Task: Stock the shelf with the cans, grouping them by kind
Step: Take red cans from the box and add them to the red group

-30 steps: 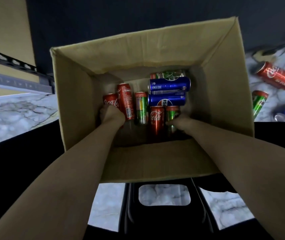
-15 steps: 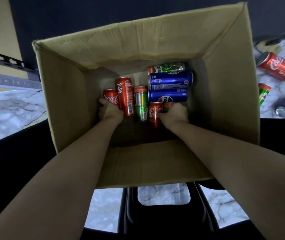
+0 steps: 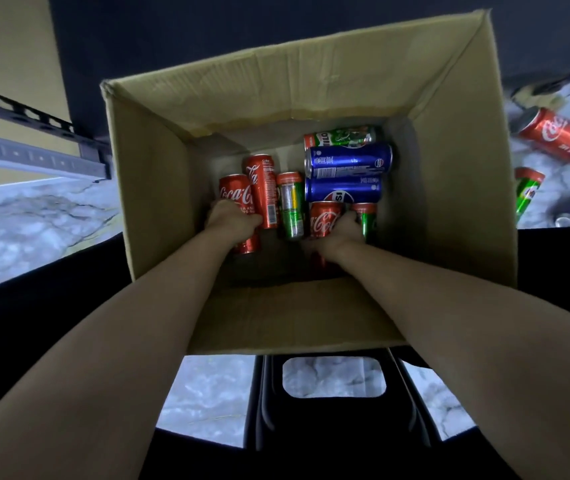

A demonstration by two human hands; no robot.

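Both hands are deep in the cardboard box [image 3: 311, 98]: the left hand [image 3: 233, 221] curls around a red cola can [image 3: 233, 194], and the right hand [image 3: 340, 232] grips another red can [image 3: 323, 220]. The cans lie packed together, so pulling one up could knock its neighbours or let it slip. More cans [image 3: 560, 142] lie loose on the white marble surface [image 3: 17, 223] to the right, and a dark wall is behind.

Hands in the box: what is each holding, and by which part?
Left hand grips the leftmost red Coca-Cola can around mid-body. Right hand grips the other red Coca-Cola can at its near end.
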